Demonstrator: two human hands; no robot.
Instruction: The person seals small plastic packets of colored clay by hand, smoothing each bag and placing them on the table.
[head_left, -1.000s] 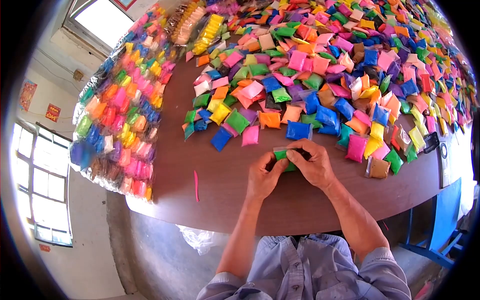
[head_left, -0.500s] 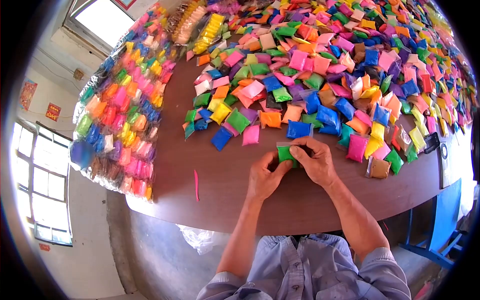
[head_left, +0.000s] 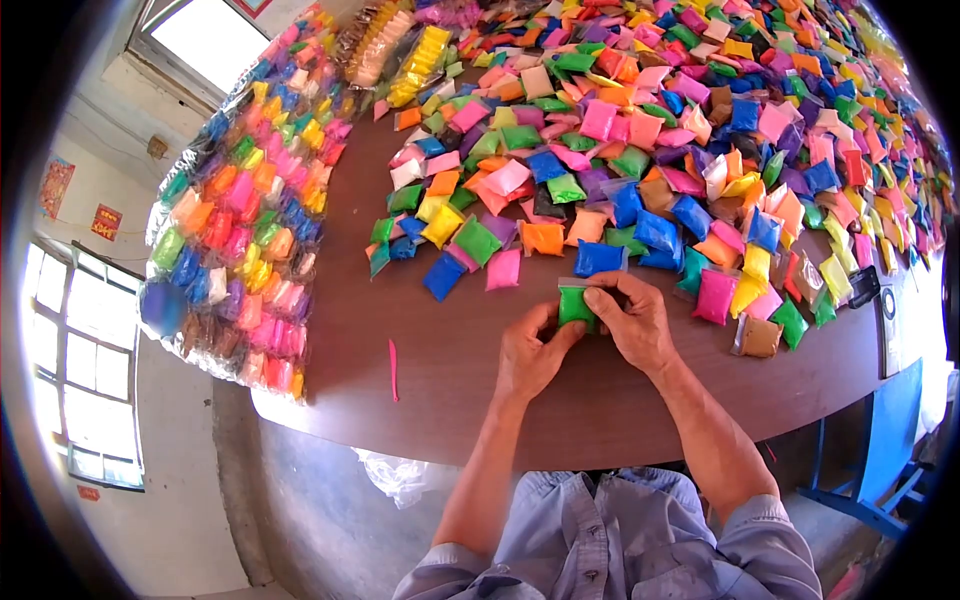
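Between my two hands, over the near part of the brown table (head_left: pixel 450 400), is a small clear packet with green filling (head_left: pixel 573 306). Its clear top strip points away from me. My left hand (head_left: pixel 532 350) pinches the packet's left side, thumb on the front. On the other side, my right hand (head_left: pixel 635 325) grips the right edge, with its thumb near the upper corner. The fingertips behind the packet are hidden. Just beyond my hands lies a blue packet (head_left: pixel 598 258), the front of a wide pile of colourful packets (head_left: pixel 600 120).
A thin pink stick (head_left: pixel 393 370) lies on the table to the left. Rows of bagged coloured packets (head_left: pixel 240 230) run along the left edge. A brown packet (head_left: pixel 758 337) and a black object (head_left: pixel 863 287) are at the right. A blue stand (head_left: pixel 880 440) stands beside the table.
The green packet has shifted slightly towards me and shows a bit more of its front. Both hands keep hold of it, nearly in the same place.
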